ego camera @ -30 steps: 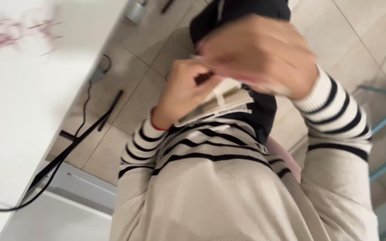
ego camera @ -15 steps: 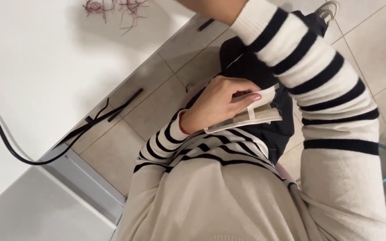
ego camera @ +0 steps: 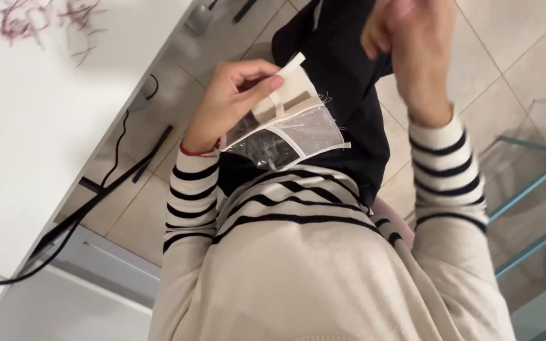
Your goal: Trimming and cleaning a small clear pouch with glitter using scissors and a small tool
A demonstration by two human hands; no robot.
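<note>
My left hand (ego camera: pixel 232 95) pinches a small cream fabric piece (ego camera: pixel 298 126) with a sheer mesh panel, holding it over my lap. The thumb and fingers grip its upper corner, next to a cream strip. My right hand (ego camera: pixel 412 44) is raised above and to the right of the fabric, apart from it. It is blurred and its fingers are bunched together. Whether it holds anything I cannot make out. Both arms wear a cream sweater with black stripes, and my black trousers (ego camera: pixel 349 82) lie under the fabric.
A white table (ego camera: pixel 33 158) fills the left side, with reddish thread scraps (ego camera: pixel 39 19) at its far end. Black cables (ego camera: pixel 96 208) hang along its edge. The floor is beige tile (ego camera: pixel 519 50). A glass and teal-framed structure (ego camera: pixel 532 189) stands at the right.
My right arm has drawn back from a long reach up and across, so the hand now hovers near the fabric. The left hand has lifted the fabric, which now shows its mesh panel.
</note>
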